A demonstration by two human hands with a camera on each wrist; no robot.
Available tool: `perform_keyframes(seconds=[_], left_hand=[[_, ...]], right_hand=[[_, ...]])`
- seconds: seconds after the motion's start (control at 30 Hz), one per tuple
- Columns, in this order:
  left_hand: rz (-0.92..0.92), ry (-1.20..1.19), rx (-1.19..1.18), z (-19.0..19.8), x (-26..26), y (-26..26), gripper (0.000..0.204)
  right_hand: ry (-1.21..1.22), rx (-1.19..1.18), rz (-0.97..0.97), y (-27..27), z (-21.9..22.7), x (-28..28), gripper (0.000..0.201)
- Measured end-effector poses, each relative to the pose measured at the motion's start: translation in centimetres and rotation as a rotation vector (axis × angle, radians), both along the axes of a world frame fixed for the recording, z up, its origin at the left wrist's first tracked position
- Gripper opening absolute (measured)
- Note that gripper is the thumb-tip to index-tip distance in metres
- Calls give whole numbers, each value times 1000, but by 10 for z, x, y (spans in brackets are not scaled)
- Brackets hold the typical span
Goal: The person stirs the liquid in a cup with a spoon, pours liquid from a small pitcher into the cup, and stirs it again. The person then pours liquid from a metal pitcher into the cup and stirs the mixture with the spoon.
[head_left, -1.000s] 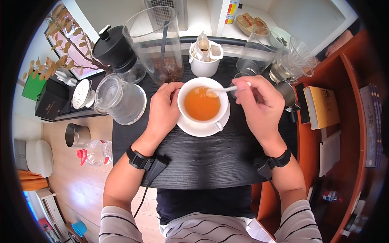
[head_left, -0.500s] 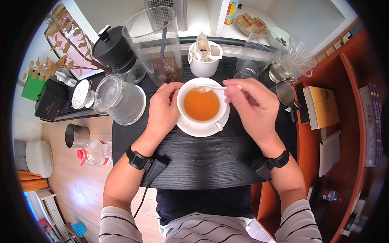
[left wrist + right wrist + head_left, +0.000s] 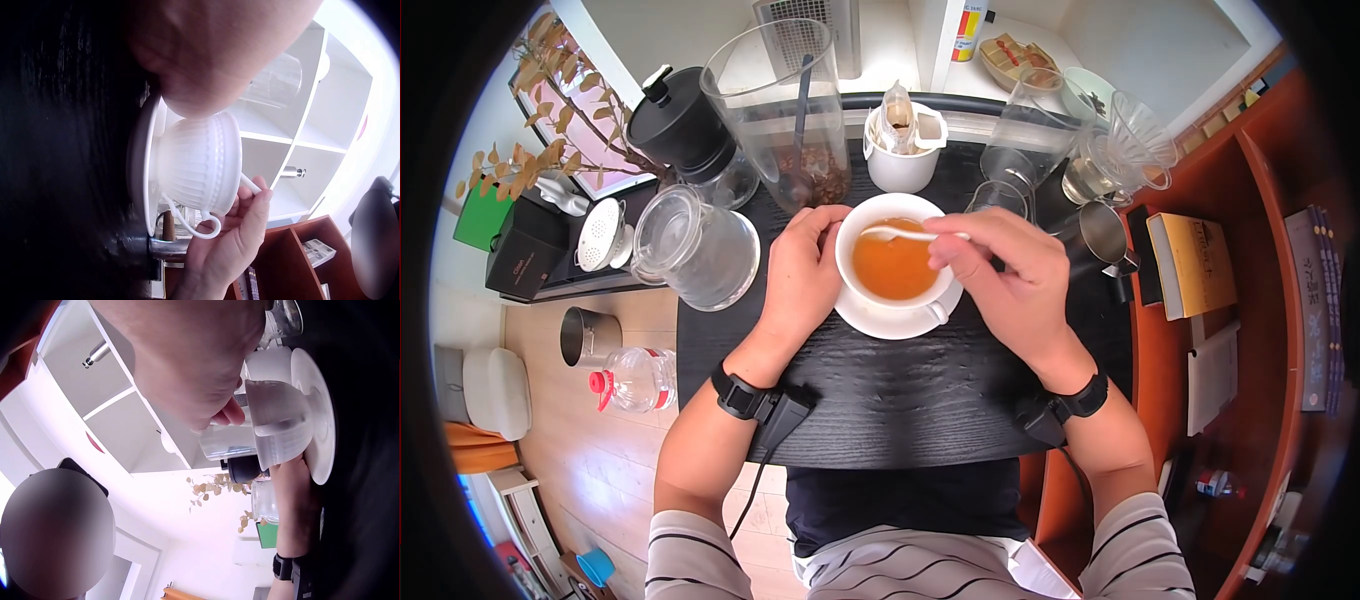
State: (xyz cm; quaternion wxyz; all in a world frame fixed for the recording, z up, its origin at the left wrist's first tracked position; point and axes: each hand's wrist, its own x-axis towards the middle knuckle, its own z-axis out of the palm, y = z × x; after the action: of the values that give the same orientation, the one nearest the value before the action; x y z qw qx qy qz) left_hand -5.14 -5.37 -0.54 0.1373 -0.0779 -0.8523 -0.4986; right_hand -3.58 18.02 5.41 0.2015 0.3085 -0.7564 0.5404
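A white cup of orange-brown liquid stands on a white saucer in the head view. My right hand pinches a white spoon, its bowl in the liquid at the cup's left side. My left hand rests its fingers against the cup's left side, curved around it; the fingertips are partly hidden behind it. In the left wrist view, the ribbed cup stands upright on its saucer, with the right hand beyond it holding the spoon handle.
Behind the cup stands a white mug with a drip bag. A glass pitcher, a tall container of beans and a black grinder are at left; glassware and a metal pitcher are at right.
My right hand has moved left and slightly toward the body, carrying the spoon from the cup's right side across to its left. The left hand and cup have stayed in place.
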Motion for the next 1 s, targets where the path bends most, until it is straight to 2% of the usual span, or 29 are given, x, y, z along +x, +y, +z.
perform_keyframes(seconds=[0.17, 0.23, 0.4, 0.5, 0.67, 0.77, 0.83, 1.0], left_hand=[[-4, 1, 5, 0, 0, 0, 19], [-4, -1, 5, -1, 0, 0, 19], [-5, 3, 1, -1, -1, 0, 18], [-9, -4, 1, 2, 0, 0, 19], [-9, 1, 10, -1, 0, 0, 19], [-8, -2, 15, 0, 0, 0, 19], [-6, -9, 18, 0, 0, 0, 19], [-4, 3, 14, -1, -1, 0, 19]], right_hand=[[-25, 24, -186, 11, 8, 0, 11], [-6, -8, -183, 12, 8, 0, 11], [-194, -153, -61, 8, -8, 1, 9], [-135, -65, 55, 1, -5, 3, 11], [-51, 14, -24, 2, 2, 0, 14], [-53, -19, -127, 8, -1, -3, 11], [-44, -134, -187, 9, 0, -4, 7], [-196, -258, -83, 7, -1, 2, 6]])
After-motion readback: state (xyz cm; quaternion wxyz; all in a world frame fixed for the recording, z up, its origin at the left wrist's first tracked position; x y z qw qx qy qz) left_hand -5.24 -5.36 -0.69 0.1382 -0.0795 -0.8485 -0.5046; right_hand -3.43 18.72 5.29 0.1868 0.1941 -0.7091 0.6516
